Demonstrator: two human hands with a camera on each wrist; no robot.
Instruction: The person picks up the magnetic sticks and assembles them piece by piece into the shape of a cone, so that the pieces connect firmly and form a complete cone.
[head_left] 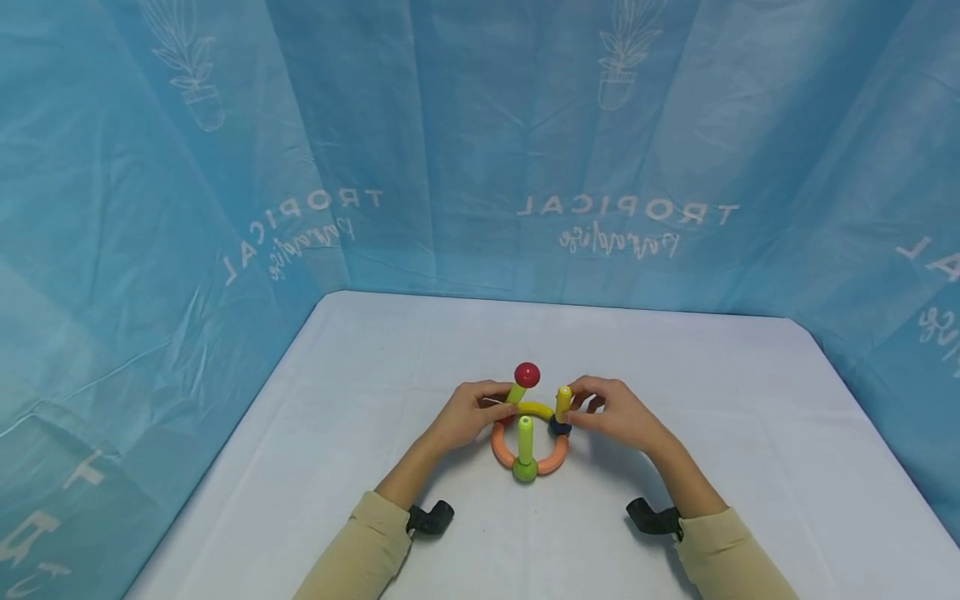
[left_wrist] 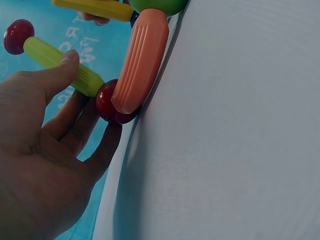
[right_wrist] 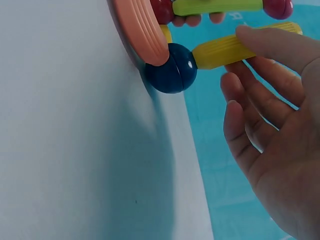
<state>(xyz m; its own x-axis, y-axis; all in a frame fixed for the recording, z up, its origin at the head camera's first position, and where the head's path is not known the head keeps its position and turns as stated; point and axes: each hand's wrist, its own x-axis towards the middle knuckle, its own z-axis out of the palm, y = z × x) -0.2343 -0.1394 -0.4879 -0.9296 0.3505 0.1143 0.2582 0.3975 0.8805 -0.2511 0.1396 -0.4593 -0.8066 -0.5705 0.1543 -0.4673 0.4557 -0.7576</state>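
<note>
A ring of curved toy rods, orange (head_left: 502, 447) and yellow (head_left: 536, 409), joined by balls, lies on the table. From its red ball (left_wrist: 106, 101) rises a lime-green rod (left_wrist: 89, 81) capped by another red ball (head_left: 527, 375). My left hand (head_left: 468, 414) pinches this rod, with lower fingers by the red ball. On the right, my right hand (head_left: 618, 414) holds a yellow rod (right_wrist: 217, 52) between thumb and fingers; its lower end meets a dark blue ball (right_wrist: 172, 70). At the front, a second lime-green rod (head_left: 526, 439) stands on a green ball (head_left: 525, 471), untouched by either hand.
A white cloth (head_left: 360, 375) covers the table, and blue printed curtains (head_left: 480, 150) hang behind it and at both sides. Black wrist-worn cameras (head_left: 432, 518) sit below both hands, near the sleeves.
</note>
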